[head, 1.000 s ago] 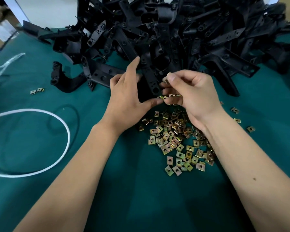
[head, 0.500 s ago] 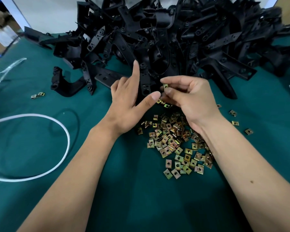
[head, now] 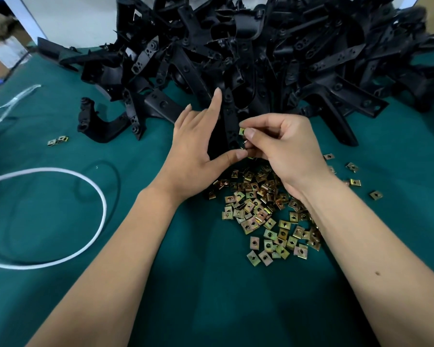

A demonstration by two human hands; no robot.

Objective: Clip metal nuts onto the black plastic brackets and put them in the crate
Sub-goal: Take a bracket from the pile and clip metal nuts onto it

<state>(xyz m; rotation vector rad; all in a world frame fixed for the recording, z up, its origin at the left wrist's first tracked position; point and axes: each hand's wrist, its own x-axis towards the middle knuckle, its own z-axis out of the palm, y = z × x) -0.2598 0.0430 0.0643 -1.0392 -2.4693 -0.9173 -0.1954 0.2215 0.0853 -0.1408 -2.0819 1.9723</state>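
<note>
Brackets (head: 261,58) of black plastic lie in a big tangled heap at the far side of the green counter (head: 211,309), and one upright bracket arm (head: 229,121) stands between the two hands. Seen from the head camera, the left hand (head: 198,151) steadies that arm, forefinger straight along it and thumb stretched toward the other hand, its grip loose and flat rather than curled. The right hand (head: 283,149) has its grip pinched on a small brass-coloured nut (head: 242,131), held just at the arm's edge. A loose pile of nuts (head: 263,209) lies below the wrists.

The clipping step seems to be in hand; next the nut likely needs sliding squarely over the edge until it seats on a hole.

No crate shows anywhere. Whether the nut already touches the bracket is hard to tell, and the palm may hide more nuts. A white cord (head: 60,176) loops at the left.
</note>
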